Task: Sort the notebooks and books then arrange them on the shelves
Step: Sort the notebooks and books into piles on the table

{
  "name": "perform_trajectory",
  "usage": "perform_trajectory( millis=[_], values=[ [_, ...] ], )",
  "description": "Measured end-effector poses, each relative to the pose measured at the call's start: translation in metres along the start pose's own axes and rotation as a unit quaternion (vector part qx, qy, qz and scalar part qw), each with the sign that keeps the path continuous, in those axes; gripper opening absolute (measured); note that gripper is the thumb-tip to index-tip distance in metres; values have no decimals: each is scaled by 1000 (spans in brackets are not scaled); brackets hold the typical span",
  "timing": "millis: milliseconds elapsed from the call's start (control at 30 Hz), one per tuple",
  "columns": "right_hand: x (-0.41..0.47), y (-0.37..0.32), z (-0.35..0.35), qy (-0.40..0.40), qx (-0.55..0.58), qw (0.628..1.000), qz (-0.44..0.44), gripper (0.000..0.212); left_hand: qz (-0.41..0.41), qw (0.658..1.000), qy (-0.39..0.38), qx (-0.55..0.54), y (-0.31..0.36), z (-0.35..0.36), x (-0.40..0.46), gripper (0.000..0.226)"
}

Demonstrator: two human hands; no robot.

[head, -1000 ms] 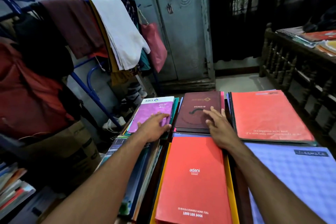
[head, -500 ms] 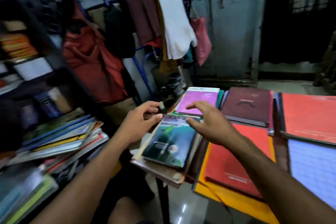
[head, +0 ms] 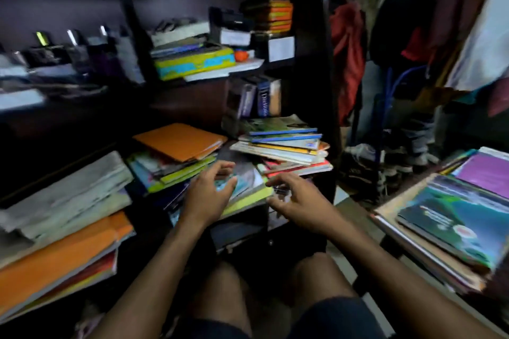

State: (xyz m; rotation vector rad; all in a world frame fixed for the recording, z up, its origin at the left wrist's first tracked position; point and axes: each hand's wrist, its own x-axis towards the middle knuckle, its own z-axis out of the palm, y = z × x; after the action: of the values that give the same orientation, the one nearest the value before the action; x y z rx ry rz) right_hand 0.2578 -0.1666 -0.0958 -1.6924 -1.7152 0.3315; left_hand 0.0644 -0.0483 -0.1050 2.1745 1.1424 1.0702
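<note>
The left hand (head: 208, 195) reaches forward with its fingers loosely spread and bent, and it lies over a book with a glossy blue-green cover (head: 245, 183); the picture is blurred, so I cannot tell if the fingers really grip it or only touch it. The right hand (head: 298, 201) is just beside, to the right of the same book, with fingers apart and a little curled, and it holds nothing. Under the left hand a yellow-green book (head: 248, 199) shows its edge. Beyond the left hand there is a pile topped by an orange folder (head: 179, 140), and beyond the right hand a taller pile of thin notebooks (head: 289, 148) lies flat on the dark shelf (head: 325, 91). Behind this pile some thick books (head: 257, 99) stand upright. Far to the right of the right hand, a separate stack with a dark blue-green book (head: 451, 217) on top rests on a table, with a purple notebook (head: 487, 173) behind it.
</note>
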Motion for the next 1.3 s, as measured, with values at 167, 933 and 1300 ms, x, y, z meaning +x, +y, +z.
perform_trajectory(
  millis=[167, 933, 1300],
  values=[
    [6, -18, 57, -36, -9, 999, -6, 35, -37, 996, -8, 86, -54, -42, -39, 36],
    [-4, -150, 176, -188, 49, 977, -90, 54, -49, 927, 138, 346, -116, -178, -183, 64],
    [24, -179, 221, -208, -13, 975, -80, 92, -140, 896, 41, 419, -149, -217, -174, 82]
  ],
)
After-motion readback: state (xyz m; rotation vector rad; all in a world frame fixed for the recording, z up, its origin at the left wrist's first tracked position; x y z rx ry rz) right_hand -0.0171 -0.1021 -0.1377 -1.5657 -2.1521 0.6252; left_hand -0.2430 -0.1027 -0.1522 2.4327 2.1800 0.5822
